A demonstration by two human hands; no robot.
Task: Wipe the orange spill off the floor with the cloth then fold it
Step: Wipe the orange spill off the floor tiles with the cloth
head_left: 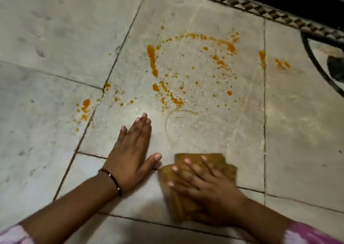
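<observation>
Left hand (133, 156) flat on the pale stone floor (55, 39), palm down, fingers straight and together, thumb spread out to the side, holding nothing; thin dark bracelet (113, 180) around its wrist. Right hand (202, 184) pressed flat on top of the cloth (216, 162), fingers splayed open across it, not curled around the fabric. Brownish-orange cloth bunched in layers on the floor, just beside the left thumb, blurred at its edges, lying across a tile joint. Orange spill (186, 67) well beyond both hands, in a rough broken ring of streaks and drops on the large middle tile, with smaller spatter (84, 108) on the tile to the left and more (282, 64) past the joint to the right. Pink sleeves at both lower corners. Dark patterned border strip (260, 9) along the top right, dark curved rim (316, 63) below it
</observation>
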